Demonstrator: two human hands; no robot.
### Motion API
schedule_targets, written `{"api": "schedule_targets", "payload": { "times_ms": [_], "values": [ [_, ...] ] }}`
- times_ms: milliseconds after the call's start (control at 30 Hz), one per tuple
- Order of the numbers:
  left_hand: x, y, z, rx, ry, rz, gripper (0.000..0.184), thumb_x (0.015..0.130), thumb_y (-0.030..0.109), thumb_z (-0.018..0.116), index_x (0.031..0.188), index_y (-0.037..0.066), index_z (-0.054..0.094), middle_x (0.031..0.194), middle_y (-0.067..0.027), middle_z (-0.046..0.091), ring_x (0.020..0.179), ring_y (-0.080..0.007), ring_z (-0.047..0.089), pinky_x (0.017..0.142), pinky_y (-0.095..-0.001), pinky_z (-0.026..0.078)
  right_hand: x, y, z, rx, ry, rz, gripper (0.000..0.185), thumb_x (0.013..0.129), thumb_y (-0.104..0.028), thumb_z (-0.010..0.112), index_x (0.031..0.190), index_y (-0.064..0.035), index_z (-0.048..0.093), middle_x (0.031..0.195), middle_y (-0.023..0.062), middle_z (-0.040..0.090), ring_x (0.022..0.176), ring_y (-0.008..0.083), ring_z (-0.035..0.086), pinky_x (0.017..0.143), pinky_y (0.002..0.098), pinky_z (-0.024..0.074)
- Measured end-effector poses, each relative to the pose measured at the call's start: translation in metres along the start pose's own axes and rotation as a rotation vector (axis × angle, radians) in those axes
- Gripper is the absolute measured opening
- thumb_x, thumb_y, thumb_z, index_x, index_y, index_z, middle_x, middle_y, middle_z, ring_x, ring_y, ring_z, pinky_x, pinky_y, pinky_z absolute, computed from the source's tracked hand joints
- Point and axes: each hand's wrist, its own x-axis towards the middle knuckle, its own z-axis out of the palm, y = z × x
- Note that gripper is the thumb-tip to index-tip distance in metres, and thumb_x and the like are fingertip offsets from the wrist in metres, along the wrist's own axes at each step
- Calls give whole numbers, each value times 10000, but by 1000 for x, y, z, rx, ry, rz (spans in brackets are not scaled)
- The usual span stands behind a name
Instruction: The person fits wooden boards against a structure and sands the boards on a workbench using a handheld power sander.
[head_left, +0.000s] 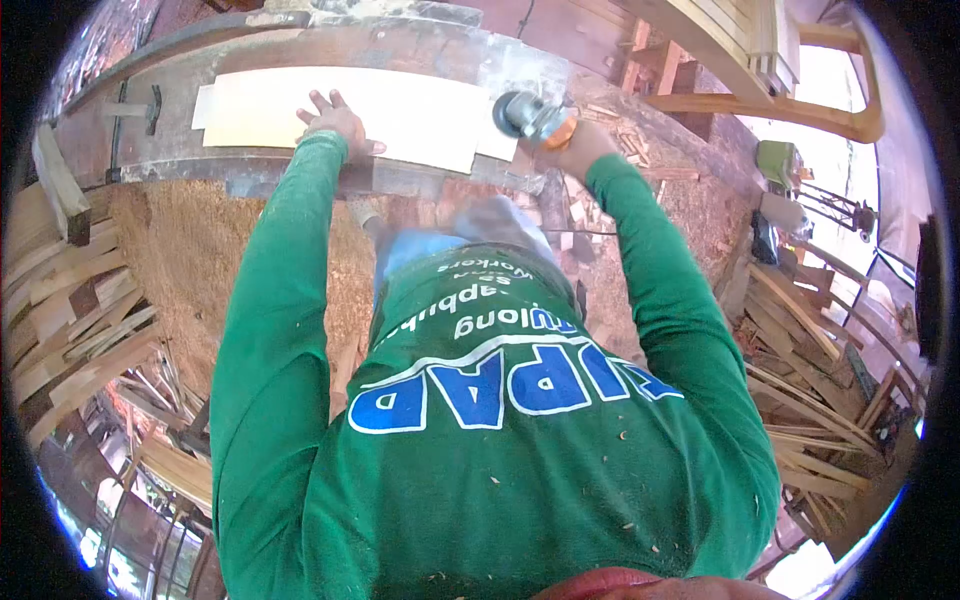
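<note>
A pale, flat board (420, 115) lies lengthwise on the workbench (180, 140), with another pale piece showing from under it at both ends. My left hand (338, 124) rests on the board with its fingers spread. At the board's right end, my right hand (585, 148) is wrapped round a round-headed power sander (535, 120) with an orange part near my palm. The sander's dark disc is over the end of the pale lower piece; whether it touches the surface is not clear.
Wood scraps (620, 135) lie right of the sander. A wooden frame (800, 110) stands at the upper right. Stacked offcuts fill the left side (80, 320) and right side (810, 400). Sawdust covers the ground (180, 230) before the bench.
</note>
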Motion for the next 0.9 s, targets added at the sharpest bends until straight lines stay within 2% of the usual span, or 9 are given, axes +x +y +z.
{"api": "schedule_targets", "payload": {
  "times_ms": [167,267,533,600,633,700,767,800,900],
  "values": [
    [-30,7,-22,-122,-19,-60,1376,763,652,806,1590,-110,12,1658,-372,-6,1499,-626,73,1224,-643,230,-30,-1,32,-82,-3,-29,607,740,-516,797,1106,-39,712,1020,233,743,976,420,713,879,469,575],
    [-17,6,-12,-63,8,-56,1384,748,630,830,1599,-85,5,1657,-373,-21,1483,-642,119,1210,-632,279,-10,-1,18,-80,25,69,591,717,-513,812,1051,-32,733,988,226,748,951,406,721,856,466,574],
    [4,0,9,10,61,4,1260,822,691,719,1586,-117,125,1664,-356,60,1516,-602,29,1208,-699,162,-27,-5,28,-23,55,0,606,743,-558,788,1059,-44,730,967,216,750,949,402,718,847,485,565],
    [5,-1,10,-14,59,-10,1269,816,689,727,1593,-95,103,1670,-341,38,1519,-594,31,1176,-725,207,-35,-6,34,-109,36,-5,611,782,-584,749,1068,-45,726,977,222,749,960,414,715,849,490,566],
    [5,0,9,-6,27,-16,1308,799,680,753,1606,-67,45,1675,-328,7,1519,-592,44,1151,-732,269,-35,-13,27,-73,35,6,623,780,-588,749,1060,-32,727,982,225,749,959,416,715,852,490,567],
    [5,3,0,79,-13,11,1339,787,688,761,1616,-52,13,1681,-317,-4,1519,-590,45,1142,-741,288,-29,-24,13,4,50,30,648,776,-596,747,1043,-5,728,992,230,749,957,421,716,858,491,569],
    [-8,7,-10,232,-32,74,1316,797,723,723,1609,-77,64,1680,-320,38,1521,-591,22,1174,-747,203,-7,-4,13,7,95,101,646,766,-597,752,1028,-7,736,993,235,748,954,419,716,857,490,570],
    [-14,8,-16,216,-58,83,1298,808,762,674,1594,-108,117,1684,-308,81,1525,-586,-8,1200,-731,108,0,9,15,7,115,137,645,761,-598,755,1020,-8,740,994,237,747,952,419,717,856,490,571],
    [-19,8,-10,69,5,17,1279,808,755,678,1621,-48,104,1695,-286,51,1523,-589,19,1174,-767,135,2,41,29,124,307,214,653,751,-608,756,1020,-13,751,999,241,746,952,414,719,855,483,572]
  ]
}}
